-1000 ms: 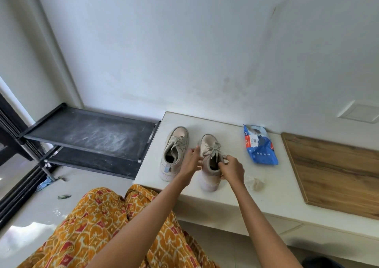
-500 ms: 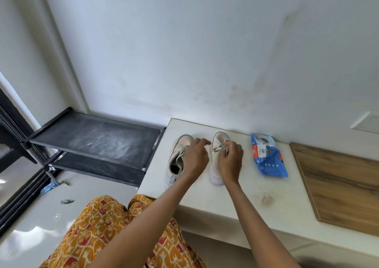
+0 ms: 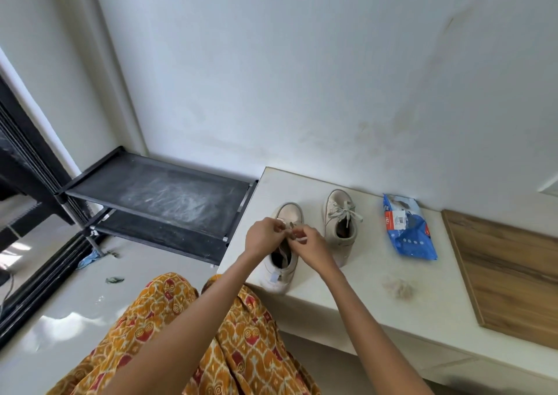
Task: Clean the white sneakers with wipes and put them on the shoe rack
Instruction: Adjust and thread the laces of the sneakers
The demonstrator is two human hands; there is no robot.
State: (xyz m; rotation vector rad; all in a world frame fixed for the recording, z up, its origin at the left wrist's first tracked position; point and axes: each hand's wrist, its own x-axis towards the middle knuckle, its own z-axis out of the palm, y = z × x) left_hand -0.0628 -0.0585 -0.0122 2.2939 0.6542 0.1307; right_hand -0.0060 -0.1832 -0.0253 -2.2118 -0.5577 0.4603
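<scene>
Standing side by side at the centre of the frame, two white lace-up canvas sneakers rest on a pale cream stone bench top (image 3: pixel 347 298), long axes running from lower frame to upper frame, toes aimed at the white painted wall (image 3: pixel 302 77) and heel openings toward the person. The left white sneaker (image 3: pixel 282 269) sits near the bench's left edge; the right white sneaker (image 3: pixel 339 224) stands just beside it, slightly higher in the frame, its laces tied in a bow.

Both hands meet over the left sneaker's lacing. The left hand (image 3: pixel 263 237) has its fingers curled, pinching a lace end, and the right hand (image 3: pixel 311 243) is likewise curled, pinching the lace close against the other hand; the two nearly touch. Whether a knot is formed under the fingers cannot be told.

Right of the sneakers lies a blue plastic wipes packet (image 3: pixel 407 228), flat on the bench, and lower right of centre sits a crumpled, dirty used wipe (image 3: pixel 398 286). A brown wooden board (image 3: pixel 507 276) fills the right edge. At left of the frame stands a black metal two-tier shoe rack (image 3: pixel 157 195), its top shelf streaked with pale dust. Orange patterned fabric (image 3: pixel 187 334) covers the lower middle.
</scene>
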